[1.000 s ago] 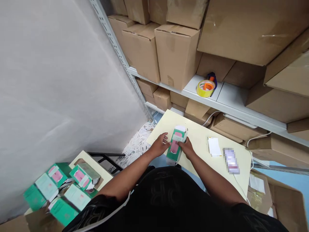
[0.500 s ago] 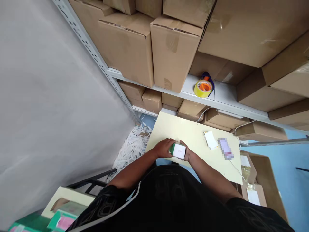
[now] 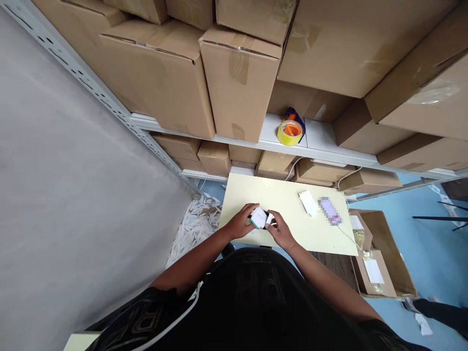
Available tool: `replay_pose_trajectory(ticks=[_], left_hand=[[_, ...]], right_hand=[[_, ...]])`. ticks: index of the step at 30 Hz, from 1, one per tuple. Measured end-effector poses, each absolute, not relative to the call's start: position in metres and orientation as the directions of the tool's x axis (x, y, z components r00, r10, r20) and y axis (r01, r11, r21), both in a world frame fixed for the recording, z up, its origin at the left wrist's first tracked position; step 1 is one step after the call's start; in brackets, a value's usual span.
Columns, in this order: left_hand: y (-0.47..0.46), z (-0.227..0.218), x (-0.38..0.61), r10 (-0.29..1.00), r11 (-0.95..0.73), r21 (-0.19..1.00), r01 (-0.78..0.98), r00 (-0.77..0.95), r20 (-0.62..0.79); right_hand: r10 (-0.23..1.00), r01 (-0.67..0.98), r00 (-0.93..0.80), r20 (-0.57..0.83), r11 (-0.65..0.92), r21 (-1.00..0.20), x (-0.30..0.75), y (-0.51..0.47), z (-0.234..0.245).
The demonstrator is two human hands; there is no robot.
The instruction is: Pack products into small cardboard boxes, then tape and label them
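Observation:
Over the near edge of the pale yellow table [image 3: 244, 192], I hold a small white and green box [image 3: 259, 218] between both hands. My left hand [image 3: 239, 224] is closed around its left side, fingers on top. My right hand [image 3: 284, 233] pinches a narrow white part [image 3: 269, 219] at the right end, with a dark gap between it and the white face. Whether that part is a flap or a separate piece, I cannot tell. To the right on the table lies a small stack of white cards [image 3: 309, 203], beside a blurred-out phone-like object [image 3: 329, 210] with a cable.
Cardboard boxes [image 3: 237, 87] fill the shelves ahead. A yellow tape roll in a dispenser [image 3: 290, 132] sits on the shelf edge. White paper strips [image 3: 188, 229] cover the floor at left. An open carton [image 3: 397, 253] with boxes stands at right, near another person's leg [image 3: 440, 312].
The box has turned in my hands, and a narrow white part now shows at its right end. My right hand has moved from behind the box to its right side. The view has shifted.

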State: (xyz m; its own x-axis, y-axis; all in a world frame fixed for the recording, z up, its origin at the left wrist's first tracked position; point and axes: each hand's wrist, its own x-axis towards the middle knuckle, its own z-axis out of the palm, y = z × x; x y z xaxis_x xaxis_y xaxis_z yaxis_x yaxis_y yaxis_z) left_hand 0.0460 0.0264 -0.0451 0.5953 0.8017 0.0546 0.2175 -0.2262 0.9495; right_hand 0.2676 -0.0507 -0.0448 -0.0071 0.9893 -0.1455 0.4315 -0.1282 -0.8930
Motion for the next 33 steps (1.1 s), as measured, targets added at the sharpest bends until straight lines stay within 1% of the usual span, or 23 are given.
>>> replay_pose_trajectory(ticks=[2,4,7,9,11,14,17,19,20,22,25,26,28,30,31,33], left_hand=[[0.029,-0.043,0.049,0.884,-0.124,0.967,0.222,0.468,0.006],[0.033,-0.039,0.056,0.953,-0.026,0.953,0.301,0.297,-0.067],[0.036,-0.032,0.07,0.985,0.073,0.883,0.464,0.103,-0.136],[0.034,-0.028,0.079,0.989,0.083,0.853,0.516,0.06,-0.133],[0.03,-0.027,0.087,0.99,0.051,0.865,0.498,0.09,-0.11],[0.022,-0.028,0.092,0.984,-0.015,0.922,0.388,0.169,-0.055],[0.018,-0.031,0.09,0.976,-0.017,0.966,0.259,0.214,-0.04],[0.017,-0.032,0.086,0.958,-0.021,0.976,0.215,0.283,-0.042],[0.017,-0.032,0.085,0.945,-0.04,0.974,0.224,0.326,-0.036],[0.015,-0.03,0.083,0.917,-0.118,0.944,0.307,0.398,-0.015],[0.01,-0.024,0.084,0.901,-0.222,0.842,0.492,0.434,-0.016],[0.008,-0.021,0.085,0.901,-0.233,0.807,0.543,0.433,-0.031],[0.007,-0.015,0.087,0.902,-0.237,0.756,0.61,0.427,-0.062],[0.007,-0.01,0.087,0.901,-0.243,0.742,0.625,0.429,-0.067],[0.007,-0.007,0.085,0.904,-0.245,0.745,0.62,0.424,-0.055],[0.008,-0.002,0.079,0.919,-0.261,0.738,0.622,0.394,-0.007]], right_hand=[[0.994,0.497,-0.039,-0.106,-0.073,-0.864,0.269,-0.051,-0.042],[0.995,0.562,-0.074,-0.064,-0.011,-0.827,0.272,-0.052,-0.039],[0.989,0.62,-0.148,-0.015,0.082,-0.78,0.275,-0.052,-0.035],[0.985,0.64,-0.173,0.004,0.115,-0.76,0.275,-0.049,-0.033],[0.986,0.66,-0.167,0.006,0.116,-0.742,0.274,-0.045,-0.03],[0.991,0.672,-0.126,-0.034,0.06,-0.738,0.273,-0.04,-0.028],[0.99,0.63,-0.124,-0.065,0.028,-0.776,0.277,-0.04,-0.03],[0.989,0.595,-0.128,-0.079,0.013,-0.803,0.283,-0.044,-0.034],[0.988,0.578,-0.122,-0.091,-0.004,-0.816,0.285,-0.046,-0.035],[0.988,0.545,-0.097,-0.121,-0.049,-0.837,0.291,-0.052,-0.038],[0.987,0.522,-0.082,-0.138,-0.076,-0.85,0.294,-0.057,-0.04],[0.989,0.531,-0.091,-0.119,-0.053,-0.846,0.294,-0.058,-0.04],[0.989,0.553,-0.142,-0.046,0.041,-0.832,0.293,-0.058,-0.041],[0.982,0.56,-0.186,0.031,0.132,-0.818,0.291,-0.056,-0.041],[0.98,0.56,-0.193,0.053,0.154,-0.814,0.291,-0.055,-0.042],[0.982,0.568,-0.178,0.055,0.148,-0.81,0.291,-0.053,-0.043]])
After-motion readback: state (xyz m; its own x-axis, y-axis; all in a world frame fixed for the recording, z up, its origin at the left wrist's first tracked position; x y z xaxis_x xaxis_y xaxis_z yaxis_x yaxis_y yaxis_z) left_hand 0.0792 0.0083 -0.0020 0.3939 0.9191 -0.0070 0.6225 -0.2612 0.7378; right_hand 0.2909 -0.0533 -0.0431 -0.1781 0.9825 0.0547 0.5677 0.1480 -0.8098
